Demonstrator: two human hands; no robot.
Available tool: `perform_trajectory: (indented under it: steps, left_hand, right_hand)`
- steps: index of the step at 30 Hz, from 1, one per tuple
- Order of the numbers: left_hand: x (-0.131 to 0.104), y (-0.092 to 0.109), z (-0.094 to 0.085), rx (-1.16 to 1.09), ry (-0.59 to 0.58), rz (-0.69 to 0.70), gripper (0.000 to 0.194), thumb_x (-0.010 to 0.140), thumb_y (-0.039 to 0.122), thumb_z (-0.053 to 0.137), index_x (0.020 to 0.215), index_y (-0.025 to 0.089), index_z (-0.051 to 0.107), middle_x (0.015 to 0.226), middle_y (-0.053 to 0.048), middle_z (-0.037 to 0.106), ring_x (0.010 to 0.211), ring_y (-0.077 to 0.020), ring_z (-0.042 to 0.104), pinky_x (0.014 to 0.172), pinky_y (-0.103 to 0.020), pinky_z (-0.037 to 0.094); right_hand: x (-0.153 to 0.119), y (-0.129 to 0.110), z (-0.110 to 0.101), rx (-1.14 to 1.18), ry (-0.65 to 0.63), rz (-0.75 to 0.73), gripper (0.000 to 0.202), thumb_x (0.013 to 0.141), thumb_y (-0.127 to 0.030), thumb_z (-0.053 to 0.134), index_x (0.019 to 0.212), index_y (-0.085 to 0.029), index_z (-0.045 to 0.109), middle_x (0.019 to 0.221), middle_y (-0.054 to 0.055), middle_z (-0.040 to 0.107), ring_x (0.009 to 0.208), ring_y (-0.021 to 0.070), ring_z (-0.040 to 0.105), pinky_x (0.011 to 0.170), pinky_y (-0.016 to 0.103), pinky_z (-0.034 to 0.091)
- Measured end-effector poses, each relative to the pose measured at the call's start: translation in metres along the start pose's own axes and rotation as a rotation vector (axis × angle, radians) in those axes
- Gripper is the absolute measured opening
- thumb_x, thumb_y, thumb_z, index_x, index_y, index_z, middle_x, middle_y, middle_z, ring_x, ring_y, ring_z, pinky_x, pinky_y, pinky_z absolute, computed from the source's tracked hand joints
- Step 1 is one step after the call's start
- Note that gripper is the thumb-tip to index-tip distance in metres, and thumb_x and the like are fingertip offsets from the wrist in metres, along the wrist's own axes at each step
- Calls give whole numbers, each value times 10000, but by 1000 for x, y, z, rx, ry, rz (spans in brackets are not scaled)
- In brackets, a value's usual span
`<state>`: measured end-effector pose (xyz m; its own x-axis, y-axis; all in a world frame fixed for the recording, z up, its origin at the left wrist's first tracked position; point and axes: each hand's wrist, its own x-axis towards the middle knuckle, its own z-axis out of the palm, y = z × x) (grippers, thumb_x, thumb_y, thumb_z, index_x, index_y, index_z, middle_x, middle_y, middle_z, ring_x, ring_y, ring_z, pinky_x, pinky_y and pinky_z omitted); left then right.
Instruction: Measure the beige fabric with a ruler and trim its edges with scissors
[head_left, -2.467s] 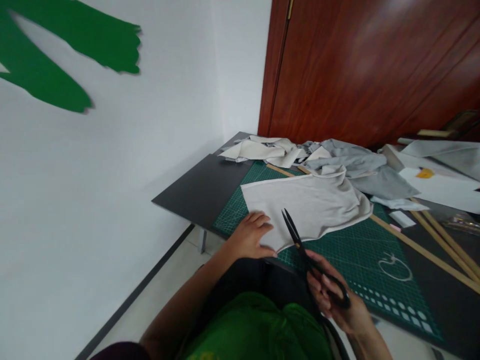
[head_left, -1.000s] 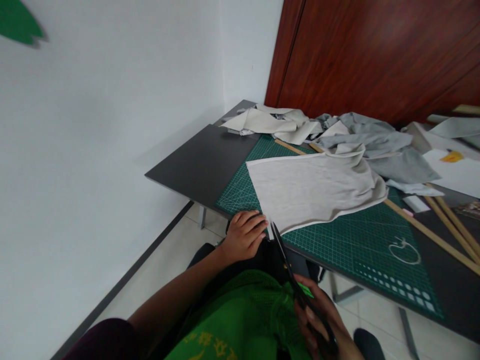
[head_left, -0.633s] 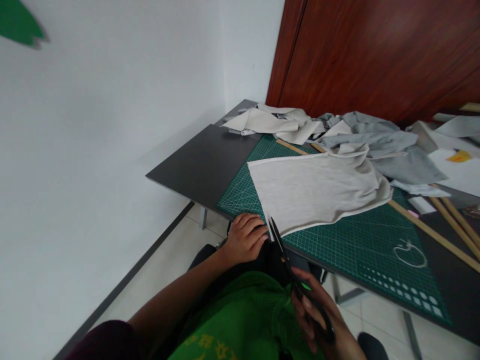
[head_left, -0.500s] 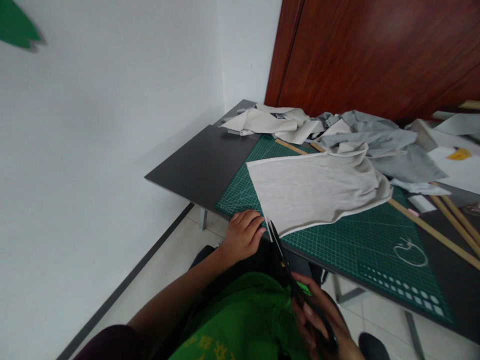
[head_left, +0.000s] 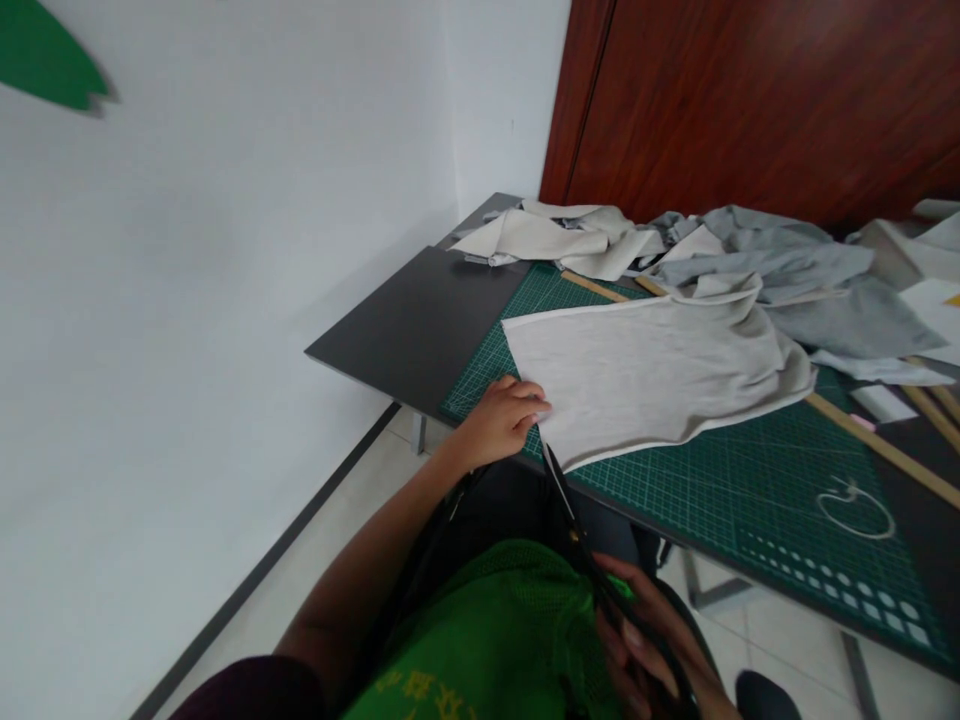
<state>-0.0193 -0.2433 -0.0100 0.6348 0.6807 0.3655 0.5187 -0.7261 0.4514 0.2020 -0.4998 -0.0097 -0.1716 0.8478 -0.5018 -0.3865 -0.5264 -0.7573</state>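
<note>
A light grey-white cloth lies over the green cutting mat, its near left corner at the table's front edge. My left hand rests at the cloth's left edge, fingers closed on that edge. Black scissors are in my right hand, which has its fingers round the handles. The blades point up and away from me, and their tips touch or nearly touch the cloth's near corner. Whether the blades have cloth between them is hard to tell.
Crumpled beige cloth and grey cloth lie along the back. Wooden strips cross the right side, near a white block and a loop of cord. A dark board covers the left end.
My left hand has moved up along the cloth's left edge, away from the scissor tips, and now holds the edge. The view has shifted slightly.
</note>
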Motion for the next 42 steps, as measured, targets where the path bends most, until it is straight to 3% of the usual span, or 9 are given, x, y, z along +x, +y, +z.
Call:
perform_trajectory:
  steps: [9,16,20,24,31,35,39,42]
  left_hand:
    - [-3,-4,5,-61,57,-9,213,944,137,637,1028,229,809,1194,-46,773,1024,-244,625,955,-438,475]
    - [-7,2,-1,-25,12,1,190,957,183,655,1057,247,803,1240,-34,764,1086,-258,618,959,-448,460]
    - [-6,3,-5,-16,-36,6,194,917,226,737,1089,288,801,1283,-11,745,1111,-259,611,942,-445,447]
    - [-3,3,0,-2,-19,-21,94,959,265,727,979,288,816,1226,-2,756,1070,-239,614,932,-428,436]
    - [-3,2,0,8,-36,9,132,1006,306,687,976,282,814,1235,-2,752,1092,-245,607,946,-427,428]
    - [-4,1,-7,-49,-76,33,159,955,250,718,1067,312,811,1288,-6,724,1150,-249,605,1001,-445,433]
    - [-4,2,-9,-48,-94,33,230,918,213,731,1103,329,803,1315,-8,709,1182,-266,594,1025,-475,424]
    - [-5,2,-9,-56,-94,32,218,920,205,726,1084,328,801,1324,-5,711,1193,-275,594,1023,-485,423]
  right_hand:
    - [4,-2,20,-3,113,55,772,787,-622,875,1394,-260,565,709,-68,601,446,67,467,415,193,363]
    - [12,5,27,45,56,37,711,826,-636,839,1341,-233,558,591,-81,576,403,92,448,372,206,377]
    - [2,3,33,85,132,50,679,803,-599,877,1302,-242,586,652,-70,605,424,76,459,427,212,376]
    - [-7,1,34,36,208,69,741,743,-616,914,1308,-252,602,681,-52,623,465,92,484,479,239,394]
    - [-6,7,32,12,195,42,695,781,-622,879,1313,-269,602,700,-29,640,451,121,514,457,265,399]
    - [-6,11,32,77,159,40,634,794,-591,882,1285,-289,619,753,-21,647,478,139,545,461,275,415]
    - [-8,12,35,77,220,67,699,746,-629,907,1281,-298,602,817,-3,686,517,133,562,479,275,449]
    - [-6,8,38,33,218,65,747,744,-648,901,1312,-282,582,758,-29,660,476,97,503,454,243,410]
